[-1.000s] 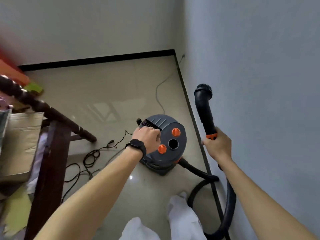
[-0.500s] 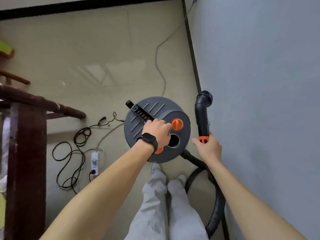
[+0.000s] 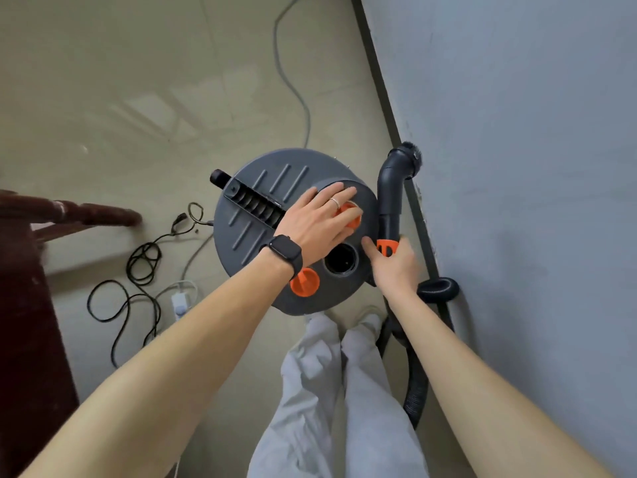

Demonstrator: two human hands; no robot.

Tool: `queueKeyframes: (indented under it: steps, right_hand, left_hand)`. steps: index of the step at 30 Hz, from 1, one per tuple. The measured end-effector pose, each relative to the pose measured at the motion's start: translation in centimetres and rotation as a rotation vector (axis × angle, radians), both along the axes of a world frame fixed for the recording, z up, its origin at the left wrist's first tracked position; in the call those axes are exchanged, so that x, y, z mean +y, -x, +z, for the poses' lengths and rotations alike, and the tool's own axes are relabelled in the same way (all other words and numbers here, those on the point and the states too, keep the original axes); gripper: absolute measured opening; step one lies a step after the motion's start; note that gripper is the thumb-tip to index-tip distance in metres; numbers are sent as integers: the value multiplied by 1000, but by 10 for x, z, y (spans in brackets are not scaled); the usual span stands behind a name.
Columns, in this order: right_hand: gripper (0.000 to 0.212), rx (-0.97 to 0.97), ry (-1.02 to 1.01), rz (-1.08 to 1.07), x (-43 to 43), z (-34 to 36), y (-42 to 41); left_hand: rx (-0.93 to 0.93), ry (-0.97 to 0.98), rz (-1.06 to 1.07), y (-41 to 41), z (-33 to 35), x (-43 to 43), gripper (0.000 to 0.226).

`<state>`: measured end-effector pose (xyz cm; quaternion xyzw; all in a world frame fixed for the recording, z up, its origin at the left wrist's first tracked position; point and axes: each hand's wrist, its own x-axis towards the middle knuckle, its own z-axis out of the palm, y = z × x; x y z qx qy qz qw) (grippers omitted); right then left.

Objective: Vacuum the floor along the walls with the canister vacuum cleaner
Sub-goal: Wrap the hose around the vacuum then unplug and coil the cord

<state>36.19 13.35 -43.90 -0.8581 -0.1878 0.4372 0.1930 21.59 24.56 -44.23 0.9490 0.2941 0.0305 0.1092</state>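
Power strip [image 3: 180, 302] and black cords [image 3: 138, 257] are lying on the floor [image 3: 138, 81] at left; the canister vacuum cleaner [image 3: 255, 215] is sitting beside the baseboard [image 3: 386, 98]. Left hand [image 3: 320, 222] is resting on an orange knob [image 3: 355, 217] on its lid, grip open, fingers nearly straight. Right hand [image 3: 396, 267] is holding the wand [image 3: 389, 194], grip wrapped round its orange collar. Seemingly only starting up, with the wall edges all waiting to be done.

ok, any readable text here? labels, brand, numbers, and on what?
No text can be read.
vacuum lid: no legible brand or label.
hose handle: no markings visible.
watch: screen dark.
power strip: too small and blurred to tell.
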Motion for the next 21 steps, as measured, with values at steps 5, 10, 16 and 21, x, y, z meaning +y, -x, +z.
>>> queueKeyframes:
  steps: [5,10,16,21]
  right_hand:
    - [47,45,9,-37,-2,-5,-1]
    - [45,72,37,-24,1,-4,-2]
    - [58,101,42,-15,4,-1,-9]
    - [47,52,25,31,3,6,-9]
  left_hand:
    - [-59,132,-2,5,-10,10,33]
    - [-130,162,281,-12,-9,-15,27]
    - [-165,170,369,-19,-4,-29,23]
    - [-115,216,447,27,5,-74,39]
